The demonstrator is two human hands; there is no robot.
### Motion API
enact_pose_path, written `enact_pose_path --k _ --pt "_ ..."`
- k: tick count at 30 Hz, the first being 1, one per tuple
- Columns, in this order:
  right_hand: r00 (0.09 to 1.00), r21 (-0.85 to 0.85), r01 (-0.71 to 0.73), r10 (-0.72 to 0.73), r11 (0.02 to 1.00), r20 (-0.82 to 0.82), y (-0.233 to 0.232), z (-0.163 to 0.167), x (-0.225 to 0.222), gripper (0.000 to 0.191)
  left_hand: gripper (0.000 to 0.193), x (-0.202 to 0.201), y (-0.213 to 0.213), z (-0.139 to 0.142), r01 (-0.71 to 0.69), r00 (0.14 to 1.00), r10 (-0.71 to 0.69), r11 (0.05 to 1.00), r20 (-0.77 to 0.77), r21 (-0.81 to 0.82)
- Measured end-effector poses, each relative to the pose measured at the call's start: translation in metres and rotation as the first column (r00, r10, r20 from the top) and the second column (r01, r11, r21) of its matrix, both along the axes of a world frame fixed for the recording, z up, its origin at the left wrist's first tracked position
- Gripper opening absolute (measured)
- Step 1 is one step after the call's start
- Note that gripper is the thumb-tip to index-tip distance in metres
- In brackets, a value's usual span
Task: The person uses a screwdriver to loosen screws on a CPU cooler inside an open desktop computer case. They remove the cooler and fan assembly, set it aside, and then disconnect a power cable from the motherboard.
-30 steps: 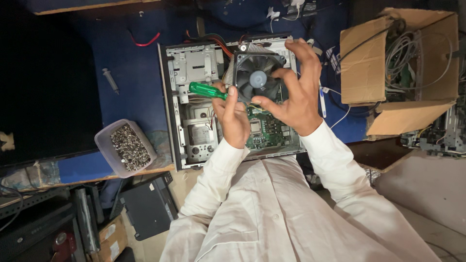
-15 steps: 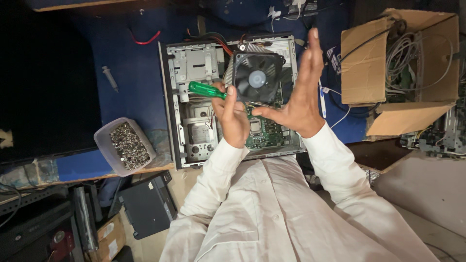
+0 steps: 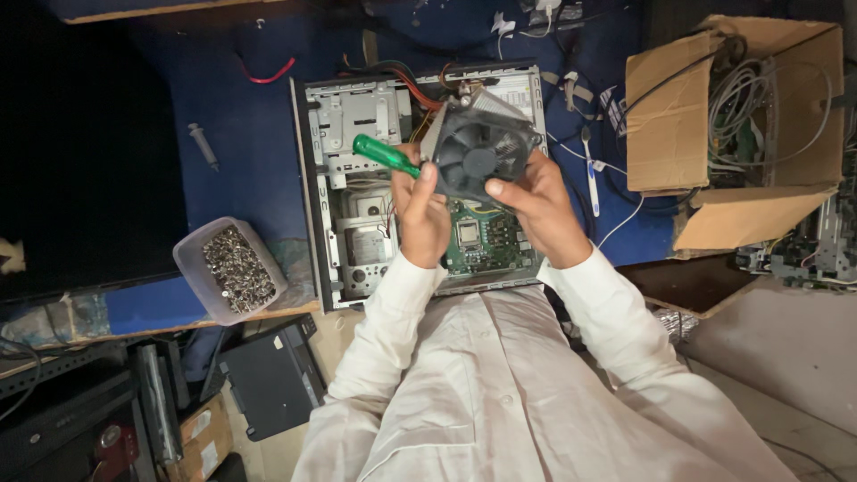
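Observation:
An open desktop computer case (image 3: 357, 116) lies on a blue-covered bench, its green motherboard (image 3: 482, 241) exposed. Both hands hold a black cooler fan with its metal heatsink (image 3: 482, 147) lifted and tilted above the board. My left hand (image 3: 421, 219) grips the fan's left edge and also holds a green-handled screwdriver (image 3: 384, 153) that points up-left. My right hand (image 3: 536, 210) clasps the fan's lower right edge. A processor socket (image 3: 467, 234) shows below the fan.
A clear plastic tub of screws (image 3: 228, 268) sits at the bench's front left edge. A cardboard box of cables (image 3: 741, 116) stands at the right. A syringe (image 3: 203, 145) and a red wire (image 3: 268, 73) lie on the blue cover. Black devices sit under the bench (image 3: 268, 384).
The fan with heatsink has come up off the motherboard and tilted toward me. My right hand shifted from over its top to its lower right edge.

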State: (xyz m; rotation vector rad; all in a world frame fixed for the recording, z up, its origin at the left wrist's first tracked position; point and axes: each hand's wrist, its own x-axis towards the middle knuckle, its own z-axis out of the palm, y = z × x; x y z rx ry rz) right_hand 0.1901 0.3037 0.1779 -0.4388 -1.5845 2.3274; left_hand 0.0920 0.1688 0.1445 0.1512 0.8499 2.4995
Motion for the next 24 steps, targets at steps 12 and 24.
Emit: enact_pose_path --k 12,24 --pt "0.967 0.899 0.251 -0.13 0.358 -0.219 0.001 0.031 -0.003 0.072 0.043 -0.026 -0.014 -0.014 0.19 0.975 -0.208 0.966 -0.085 -0.178" --pt "0.945 0.906 0.177 0.191 0.385 -0.266 -0.005 0.057 -0.008 0.081 0.064 0.011 -0.004 -0.035 0.289 0.932 -0.325 0.934 0.16 0.21"
